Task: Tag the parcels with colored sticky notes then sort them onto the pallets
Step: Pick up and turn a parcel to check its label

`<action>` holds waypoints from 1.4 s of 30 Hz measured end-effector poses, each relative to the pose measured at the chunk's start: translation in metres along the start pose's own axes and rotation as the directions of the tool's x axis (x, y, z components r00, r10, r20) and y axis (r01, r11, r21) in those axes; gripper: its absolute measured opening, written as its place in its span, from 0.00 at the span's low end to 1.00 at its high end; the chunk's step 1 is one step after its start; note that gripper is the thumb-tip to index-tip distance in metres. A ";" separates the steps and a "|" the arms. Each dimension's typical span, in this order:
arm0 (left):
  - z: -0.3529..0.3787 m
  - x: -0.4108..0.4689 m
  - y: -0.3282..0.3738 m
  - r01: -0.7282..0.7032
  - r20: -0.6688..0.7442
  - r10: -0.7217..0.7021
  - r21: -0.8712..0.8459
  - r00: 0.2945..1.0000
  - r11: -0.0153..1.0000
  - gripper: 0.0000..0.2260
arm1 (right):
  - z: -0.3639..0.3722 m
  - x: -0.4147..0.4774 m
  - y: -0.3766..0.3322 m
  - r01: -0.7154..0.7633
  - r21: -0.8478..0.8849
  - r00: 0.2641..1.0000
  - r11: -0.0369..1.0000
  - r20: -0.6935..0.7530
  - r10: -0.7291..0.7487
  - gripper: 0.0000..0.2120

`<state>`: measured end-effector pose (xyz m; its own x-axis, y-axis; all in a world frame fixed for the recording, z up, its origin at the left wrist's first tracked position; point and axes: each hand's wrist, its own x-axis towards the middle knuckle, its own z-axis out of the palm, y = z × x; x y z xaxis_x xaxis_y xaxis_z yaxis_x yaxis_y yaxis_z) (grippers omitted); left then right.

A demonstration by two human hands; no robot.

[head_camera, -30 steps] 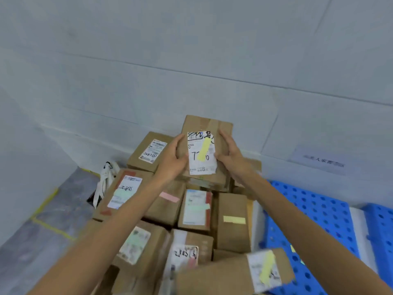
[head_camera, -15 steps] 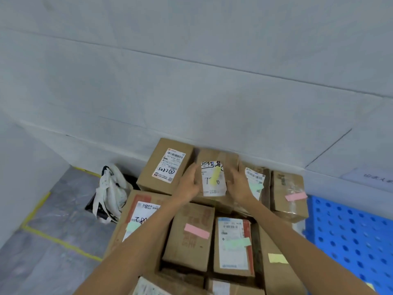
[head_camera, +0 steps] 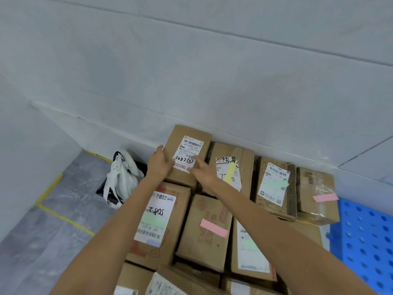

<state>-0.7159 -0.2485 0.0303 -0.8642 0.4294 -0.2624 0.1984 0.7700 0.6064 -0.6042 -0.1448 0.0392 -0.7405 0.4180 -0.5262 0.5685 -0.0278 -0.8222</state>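
Head camera looks down on parcels (head_camera: 197,248)

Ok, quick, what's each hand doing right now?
Left hand: open, flat against the back box's left side.
Right hand: open, fingers on that box's top.
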 end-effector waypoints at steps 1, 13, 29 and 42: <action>-0.005 -0.004 -0.001 -0.027 -0.029 0.027 -0.008 0.999 1.000 0.28 | -0.001 -0.005 -0.001 0.024 0.044 1.000 0.999 -0.010 -0.023 0.24; -0.083 -0.199 0.151 -0.473 -0.386 0.342 -0.326 0.857 0.818 0.21 | -0.127 -0.194 -0.057 0.518 0.150 0.841 0.842 -0.273 -0.468 0.17; 0.212 -0.541 0.250 -0.326 0.258 0.491 -0.489 0.832 0.809 0.33 | -0.363 -0.530 0.258 0.262 0.005 0.865 0.965 -0.444 -0.233 0.19; 0.286 -0.587 0.190 -0.179 0.284 0.235 -0.209 0.930 0.961 0.12 | -0.351 -0.551 0.386 0.037 0.090 0.989 0.995 -0.146 -0.024 0.14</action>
<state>-0.0384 -0.2193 0.0845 -0.6255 0.7139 -0.3148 0.2488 0.5649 0.7868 0.1490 -0.0675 0.0878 -0.6936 0.5464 -0.4695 0.5063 -0.0938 -0.8572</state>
